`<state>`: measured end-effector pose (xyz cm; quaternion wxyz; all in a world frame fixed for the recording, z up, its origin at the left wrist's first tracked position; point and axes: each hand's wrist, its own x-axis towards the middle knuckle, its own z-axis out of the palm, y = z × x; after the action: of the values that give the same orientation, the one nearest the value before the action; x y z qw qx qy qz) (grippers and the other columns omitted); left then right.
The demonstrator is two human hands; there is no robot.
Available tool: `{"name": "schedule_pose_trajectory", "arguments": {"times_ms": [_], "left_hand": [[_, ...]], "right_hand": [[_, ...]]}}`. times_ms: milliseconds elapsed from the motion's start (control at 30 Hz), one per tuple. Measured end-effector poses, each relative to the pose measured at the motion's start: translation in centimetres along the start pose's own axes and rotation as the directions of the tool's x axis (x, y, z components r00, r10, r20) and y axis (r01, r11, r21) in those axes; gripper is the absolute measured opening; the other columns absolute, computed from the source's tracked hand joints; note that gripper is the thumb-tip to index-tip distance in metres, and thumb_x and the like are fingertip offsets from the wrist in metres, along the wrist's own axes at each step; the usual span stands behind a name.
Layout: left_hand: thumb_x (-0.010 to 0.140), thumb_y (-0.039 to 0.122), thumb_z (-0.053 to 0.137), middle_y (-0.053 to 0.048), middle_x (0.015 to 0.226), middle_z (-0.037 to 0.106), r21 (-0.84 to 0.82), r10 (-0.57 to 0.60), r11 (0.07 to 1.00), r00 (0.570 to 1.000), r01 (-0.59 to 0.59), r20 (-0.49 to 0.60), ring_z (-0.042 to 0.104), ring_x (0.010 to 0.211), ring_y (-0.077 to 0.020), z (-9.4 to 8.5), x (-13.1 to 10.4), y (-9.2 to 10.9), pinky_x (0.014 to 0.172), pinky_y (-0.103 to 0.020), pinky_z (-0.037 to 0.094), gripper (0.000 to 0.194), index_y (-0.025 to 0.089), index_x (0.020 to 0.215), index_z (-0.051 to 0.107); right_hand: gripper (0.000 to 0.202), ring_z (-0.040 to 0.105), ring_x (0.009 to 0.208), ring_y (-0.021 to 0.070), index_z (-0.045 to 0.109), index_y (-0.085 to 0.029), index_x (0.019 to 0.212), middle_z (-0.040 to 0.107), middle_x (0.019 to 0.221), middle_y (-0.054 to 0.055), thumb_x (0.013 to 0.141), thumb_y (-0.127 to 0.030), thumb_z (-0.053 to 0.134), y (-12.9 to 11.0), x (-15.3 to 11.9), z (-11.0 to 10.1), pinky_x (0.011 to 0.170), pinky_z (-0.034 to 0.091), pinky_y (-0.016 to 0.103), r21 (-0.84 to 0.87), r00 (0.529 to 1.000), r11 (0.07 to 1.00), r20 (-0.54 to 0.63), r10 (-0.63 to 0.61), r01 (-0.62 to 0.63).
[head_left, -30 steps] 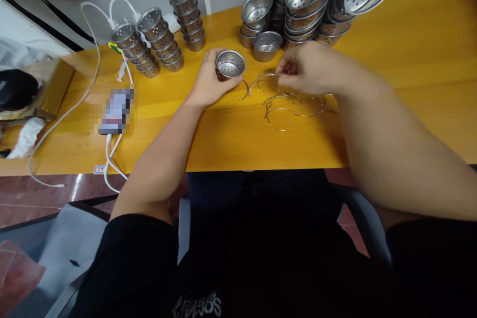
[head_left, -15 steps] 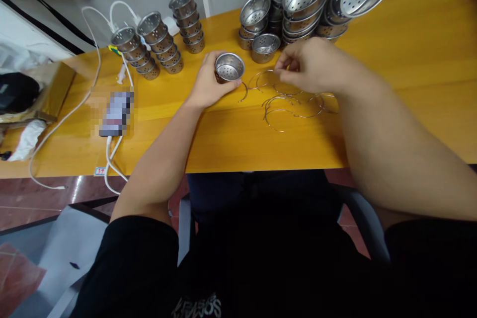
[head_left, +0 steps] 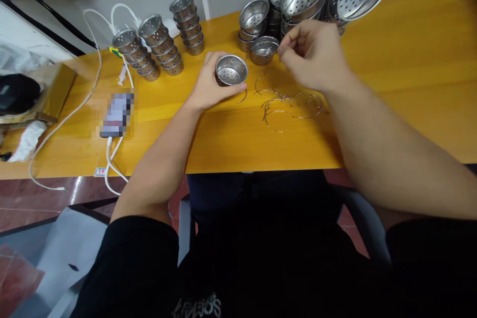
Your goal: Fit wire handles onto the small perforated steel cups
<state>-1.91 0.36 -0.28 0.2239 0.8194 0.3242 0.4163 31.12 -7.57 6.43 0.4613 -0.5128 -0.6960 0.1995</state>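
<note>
The cup [head_left: 231,70] I hold is shiny metal, the wires [head_left: 275,99] glinting metal, table [head_left: 238,139] glossy wood, shirt [head_left: 261,268] matt cloth.

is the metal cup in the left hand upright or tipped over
Upright: the metal cup in the left hand has its rim facing up, holed bottom visible inside.

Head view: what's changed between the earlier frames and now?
Right hand moved from the loose wires away from the body, now beside the low cup; it seems to carry one wire, too faint to confirm. No release visible. Left hand still holds its perforated cup in place; cup stacks unchanged.
</note>
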Motion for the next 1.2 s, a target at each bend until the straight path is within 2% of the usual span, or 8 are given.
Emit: {"name": "schedule_pose_trajectory", "arguments": {"times_ms": [167,367,567,700,833,967,1100,1200], "left_hand": [[0.075,0.067,0.126,-0.019,0.185,0.065,-0.006,0.097,0.995,0.99,-0.097,0.098,0.065,0.176,-0.048,0.4,-0.5,1.0,0.152,-0.065,0.056,0.101,0.032,0.157,0.079],[0.082,0.067,0.121,-0.015,0.156,0.079,-0.069,0.079,0.995,0.984,-0.069,0.161,0.079,0.153,-0.0457,0.7,-0.7,2.2,0.141,-0.067,0.063,0.097,0.027,0.159,0.077],[0.076,0.064,0.124,-0.015,0.155,0.078,-0.046,0.14,0.99,0.968,-0.134,0.208,0.079,0.152,-0.0467,0.8,-0.6,3.5,0.141,-0.067,0.064,0.099,0.028,0.156,0.078],[0.073,0.07,0.126,-0.013,0.149,0.079,-0.056,0.204,0.979,0.947,-0.196,0.25,0.083,0.144,-0.0457,1.5,-0.6,4.3,0.138,-0.069,0.065,0.102,0.028,0.153,0.079],[0.077,0.071,0.125,-0.013,0.149,0.08,-0.051,0.228,0.974,0.935,-0.223,0.271,0.084,0.145,-0.0448,1.9,-0.8,4.6,0.139,-0.068,0.066,0.099,0.029,0.153,0.077],[0.082,0.068,0.122,-0.016,0.166,0.075,-0.026,0.16,0.987,0.975,-0.157,0.154,0.077,0.162,-0.0461,2.2,-1.0,3.9,0.148,-0.067,0.061,0.102,0.029,0.161,0.069],[0.089,0.063,0.119,-0.015,0.157,0.077,-0.069,0.05,0.996,0.999,-0.049,0.016,0.082,0.151,-0.0421,2.6,-0.7,2.1,0.14,-0.064,0.068,0.101,0.028,0.164,0.062],[0.091,0.065,0.118,-0.016,0.159,0.077,-0.13,0.058,0.989,0.997,-0.063,-0.043,0.084,0.148,-0.0399,3.1,-0.1,0.2,0.136,-0.061,0.07,0.101,0.029,0.166,0.061]], "right_hand": [[0.025,0.069,0.067,0.0174,0.081,-0.024,0.108,0.086,0.096,0.006,0.124,-0.028,0.099,2.3,0.5,1.6,0.066,0.062,0.035,0.188,0.99,0.982,0.14,-0.006,-0.021],[0.032,0.071,0.071,0.0193,0.081,-0.025,0.111,0.084,0.097,0.006,0.124,-0.047,0.101,3.6,0.4,2.0,0.071,0.068,0.039,0.197,0.98,0.98,0.198,-0.034,-0.006],[0.035,0.081,0.094,0.0316,0.087,-0.029,0.11,0.085,0.104,0.01,0.121,-0.06,0.1,2.5,-0.7,1.1,0.094,0.077,0.054,0.081,0.964,0.986,0.213,-0.158,0.143],[0.03,0.085,0.108,0.0356,0.092,-0.034,0.117,0.087,0.112,0.01,0.12,-0.062,0.099,0.5,-1.3,0.7,0.104,0.079,0.054,0.051,0.958,0.976,0.186,-0.218,0.212],[0.014,0.084,0.094,0.0315,0.095,-0.029,0.117,0.088,0.102,0.008,0.123,-0.042,0.096,0.1,-1.5,0.9,0.089,0.077,0.049,-0.02,0.949,0.97,0.211,-0.235,0.244],[0.009,0.076,0.08,0.0241,0.095,-0.022,0.119,0.087,0.099,0.008,0.125,-0.029,0.093,1.9,-0.7,1.1,0.078,0.067,0.043,-0.001,0.967,0.983,0.179,-0.178,0.181],[0.023,0.064,0.07,0.0197,0.096,-0.021,0.124,0.082,0.092,0.007,0.123,-0.043,0.101,3.7,0.5,0.5,0.069,0.058,0.04,0.046,0.986,0.991,0.106,-0.128,0.123],[0.026,0.059,0.067,0.0182,0.095,-0.022,0.122,0.078,0.087,0.005,0.122,-0.046,0.103,3.6,0.8,0.4,0.067,0.054,0.039,0.069,0.989,0.989,0.06,-0.133,0.129]]}}
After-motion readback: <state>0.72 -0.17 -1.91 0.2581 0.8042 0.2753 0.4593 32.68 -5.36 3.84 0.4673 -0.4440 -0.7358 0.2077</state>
